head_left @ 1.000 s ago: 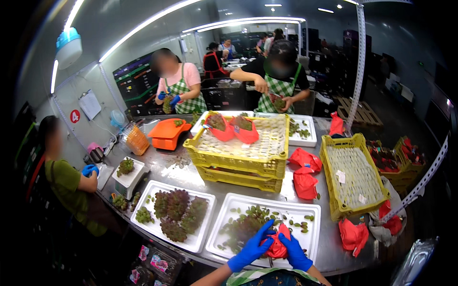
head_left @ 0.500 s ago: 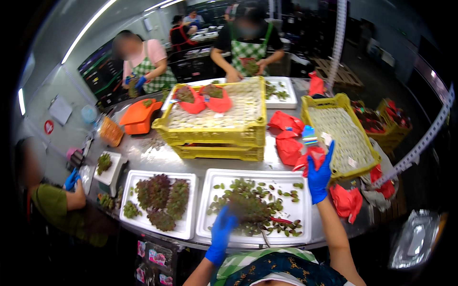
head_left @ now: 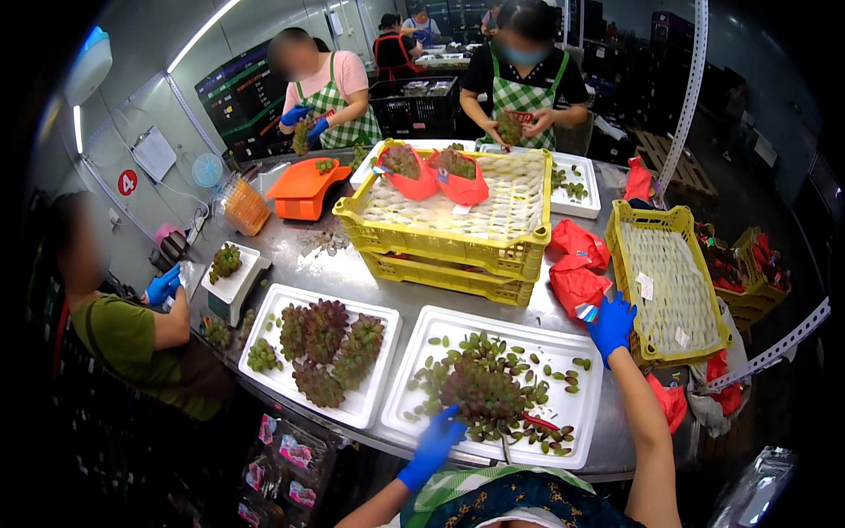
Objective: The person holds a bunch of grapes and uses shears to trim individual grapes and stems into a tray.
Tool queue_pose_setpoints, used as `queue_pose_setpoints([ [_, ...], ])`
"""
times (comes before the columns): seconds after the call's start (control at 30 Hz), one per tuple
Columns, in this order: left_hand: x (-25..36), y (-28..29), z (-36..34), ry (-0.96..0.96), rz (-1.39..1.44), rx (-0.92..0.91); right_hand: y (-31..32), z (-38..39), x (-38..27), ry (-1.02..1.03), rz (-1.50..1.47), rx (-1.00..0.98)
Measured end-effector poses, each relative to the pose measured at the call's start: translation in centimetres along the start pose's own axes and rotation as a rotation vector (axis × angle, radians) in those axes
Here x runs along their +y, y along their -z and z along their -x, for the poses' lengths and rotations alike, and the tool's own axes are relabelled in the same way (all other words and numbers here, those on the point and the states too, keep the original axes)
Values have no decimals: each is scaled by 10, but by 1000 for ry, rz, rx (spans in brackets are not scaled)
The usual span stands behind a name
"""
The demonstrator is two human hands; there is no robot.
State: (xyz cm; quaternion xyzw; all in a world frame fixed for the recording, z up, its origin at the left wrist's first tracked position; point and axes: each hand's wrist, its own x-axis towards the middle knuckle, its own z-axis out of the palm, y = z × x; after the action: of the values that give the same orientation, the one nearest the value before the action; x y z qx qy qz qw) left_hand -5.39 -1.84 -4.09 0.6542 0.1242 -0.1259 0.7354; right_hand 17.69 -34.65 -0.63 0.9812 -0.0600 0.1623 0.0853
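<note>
A dark red-green bunch of grapes (head_left: 481,388) lies among loose grapes in a white tray (head_left: 584,437) in front of me. At its near left side is my left hand (head_left: 437,438) in a blue glove, fingers stretched out and seeming to touch the bunch. A pair of scissors with a red handle (head_left: 539,421) lies in the same tray, partly under the grapes. Farther right, my right hand (head_left: 613,329), also gloved, is at the near end of the crumpled red bags (head_left: 578,280), beside a blue-and-white label (head_left: 585,311). Its fingers look apart; whether they touch the bag is unclear.
Left of my tray stands another white tray (head_left: 356,417) with several bunches. Stacked yellow crates (head_left: 449,280) hold two red-bagged bunches; a padded yellow crate (head_left: 671,352) stands right. An orange scale (head_left: 304,187) sits behind. Co-workers stand at the left (head_left: 123,326) and far sides (head_left: 524,79).
My view has shifted, so the table sits farther right in it. The bunch, blurred before, is now sharp. My right hand's fingers, stretched up before, are lower and closer to the red bags' label.
</note>
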Motion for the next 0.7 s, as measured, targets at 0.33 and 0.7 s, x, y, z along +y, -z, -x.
queue_pose_setpoints([
  [0.33,-2,-9,-5,424,391,-9,35,83,-98,351,-1309,-866],
  [0.7,-4,-24,-29,309,754,-14,53,111,-130,289,-1156,-885],
])
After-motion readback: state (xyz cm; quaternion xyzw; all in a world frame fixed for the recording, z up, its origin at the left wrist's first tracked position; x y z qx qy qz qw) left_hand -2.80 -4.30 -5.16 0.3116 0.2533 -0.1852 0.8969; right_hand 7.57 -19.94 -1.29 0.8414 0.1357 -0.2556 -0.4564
